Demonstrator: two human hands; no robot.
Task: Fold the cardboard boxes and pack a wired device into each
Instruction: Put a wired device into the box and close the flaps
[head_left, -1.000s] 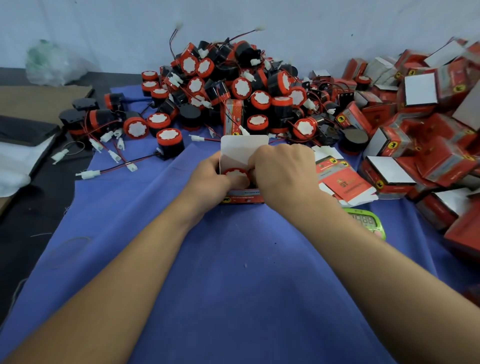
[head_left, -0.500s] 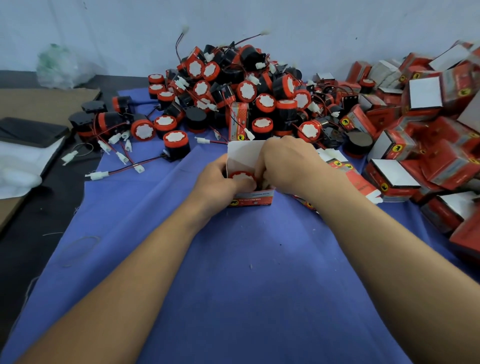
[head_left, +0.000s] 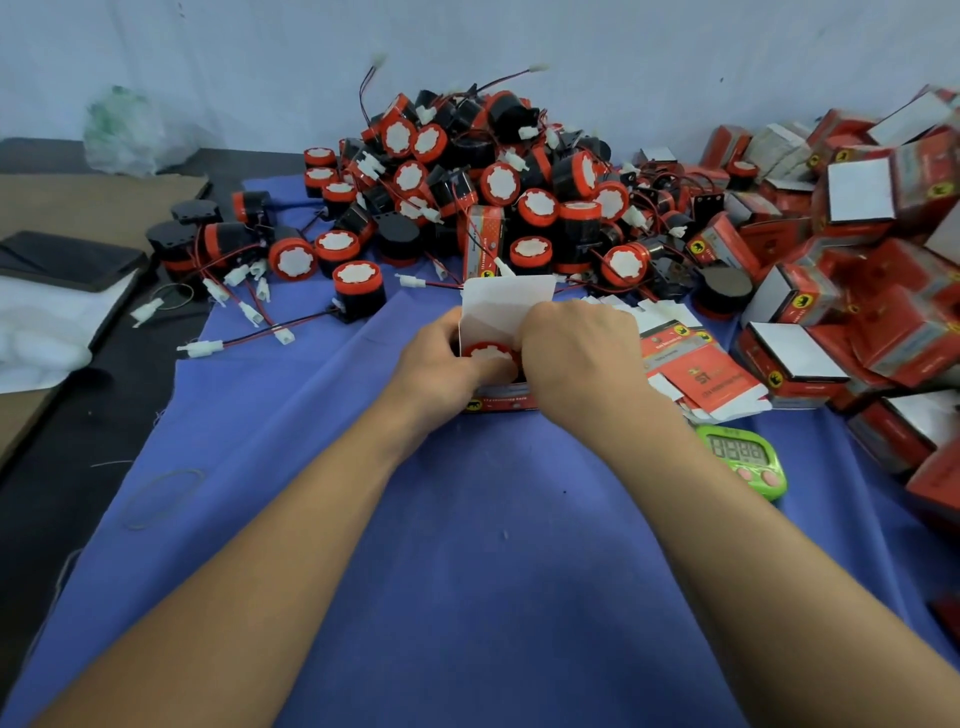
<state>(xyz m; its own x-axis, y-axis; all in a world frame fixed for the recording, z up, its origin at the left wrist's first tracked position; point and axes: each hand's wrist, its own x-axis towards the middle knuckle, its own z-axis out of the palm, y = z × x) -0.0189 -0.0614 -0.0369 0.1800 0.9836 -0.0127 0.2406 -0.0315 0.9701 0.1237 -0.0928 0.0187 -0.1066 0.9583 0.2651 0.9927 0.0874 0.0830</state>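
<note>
I see the box standing on the blue cloth at the centre of the frame. Its white top flap is raised upright at the far side. One wired device sits in the box opening, red rim and white face upward.

The left hand grips the left wall of the box, with the fingers curled round it and the thumb laid across the near edge of the device. The right hand is curled over the right wall, knuckles toward me. Its fingertips are hidden inside the opening, so I cannot tell whether they touch the device.

Behind the box, at upper centre, lies the heap of loose devices, with red-and-black leads and white plugs. Flat unfolded cartons lie just right of the right hand. Packed boxes are piled along the right edge. A green timer lies on the cloth right of centre, near the right forearm.
</note>
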